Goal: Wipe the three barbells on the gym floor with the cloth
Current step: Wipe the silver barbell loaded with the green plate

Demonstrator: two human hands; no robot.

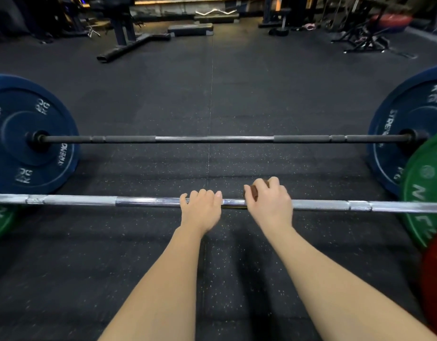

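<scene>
Found the left hand (pixel 201 210) curled over the middle of the near chrome barbell (pixel 148 201), gripping it. Found the right hand (pixel 269 203) just beside it on the same bar, fingers clenched round a dark cloth (pixel 254 194) held against the shaft. Noted a second, black barbell (pixel 212 139) with blue plates (pixel 28 134) lying parallel farther off on the rubber floor (pixel 212 94).

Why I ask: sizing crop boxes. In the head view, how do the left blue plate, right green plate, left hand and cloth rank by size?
1. left blue plate
2. right green plate, cut by the frame edge, so unsure
3. left hand
4. cloth, mostly hidden under the right hand
</scene>
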